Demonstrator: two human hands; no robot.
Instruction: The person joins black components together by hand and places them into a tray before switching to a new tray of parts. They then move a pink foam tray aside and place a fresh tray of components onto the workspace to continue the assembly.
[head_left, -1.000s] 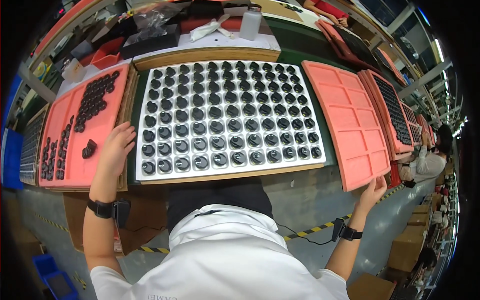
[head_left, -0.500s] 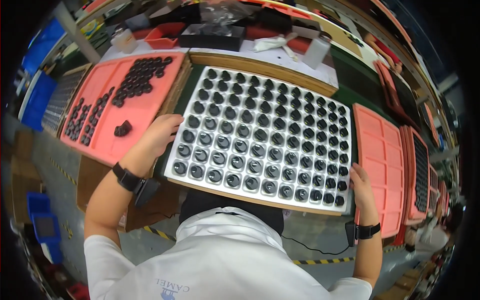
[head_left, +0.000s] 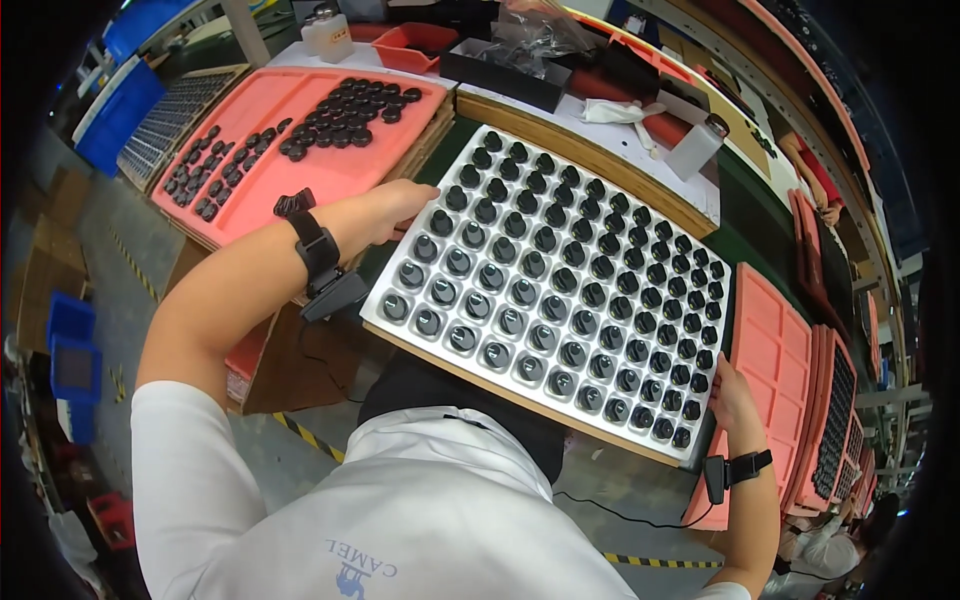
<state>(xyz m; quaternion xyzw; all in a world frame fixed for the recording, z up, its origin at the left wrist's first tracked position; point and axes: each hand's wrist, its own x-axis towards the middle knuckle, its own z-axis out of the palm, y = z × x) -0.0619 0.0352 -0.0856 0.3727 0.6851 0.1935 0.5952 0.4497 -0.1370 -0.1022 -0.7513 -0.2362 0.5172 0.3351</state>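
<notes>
A silvery white tray lies in front of me, a small black round part in each of its many square pockets. My left hand holds its left edge toward the far corner, fingertips at the rim. On the right edge, near the front, my right hand grips with the thumb at the rim and the other fingers partly hidden. Beyond my left forearm, a pink tray bears loose black round parts in groups. A black clump shows beside my wrist strap.
Behind the tray runs a wooden bar. Past it are a red bin, a black box and a translucent bottle. Pink compartment trays stand at the right. Another person's arm shows at far right.
My view has swung, so the whole bench sits farther right and more slanted. The left hand has moved along the tray's left edge toward the far corner; the right hand still holds its edge.
</notes>
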